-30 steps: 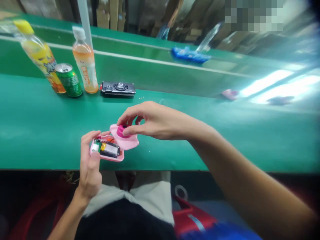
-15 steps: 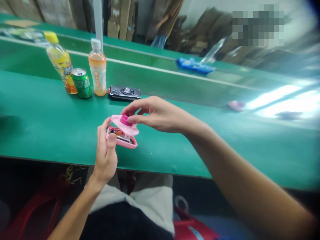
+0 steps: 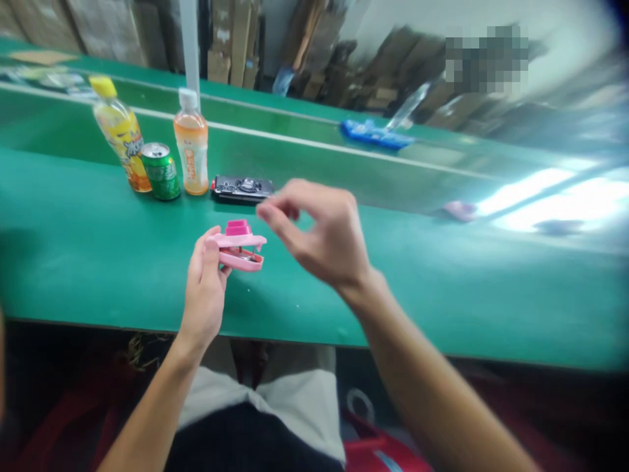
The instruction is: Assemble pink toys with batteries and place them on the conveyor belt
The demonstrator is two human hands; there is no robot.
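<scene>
The left grip (image 3: 204,305) is closed on the left end of the pink case (image 3: 242,262), above the counter (image 3: 442,288) near its front edge. The lid (image 3: 253,240), magenta knob (image 3: 238,227) uppermost, lies over the base with a gap at the right end, where small metal parts show. The right grip (image 3: 334,236) is well clear of the case, fingers curled; it is blurred, so I cannot tell whether they pinch anything small.

To handle this well, I'd keep the base level and the left pinch light but steady – squeezing one end alone may tilt the lid. Any inner parts should sit clear of the rim before the halves are pressed together, evenly and without force.

Farther back on the green surface lie a black device (image 3: 243,188), a green can (image 3: 163,174) and two upright bottles, one orange (image 3: 194,157), one yellow (image 3: 122,141). Beyond the pale strip (image 3: 295,139) lies a blue packet (image 3: 373,135); cartons (image 3: 111,39) stand in the room behind.
</scene>
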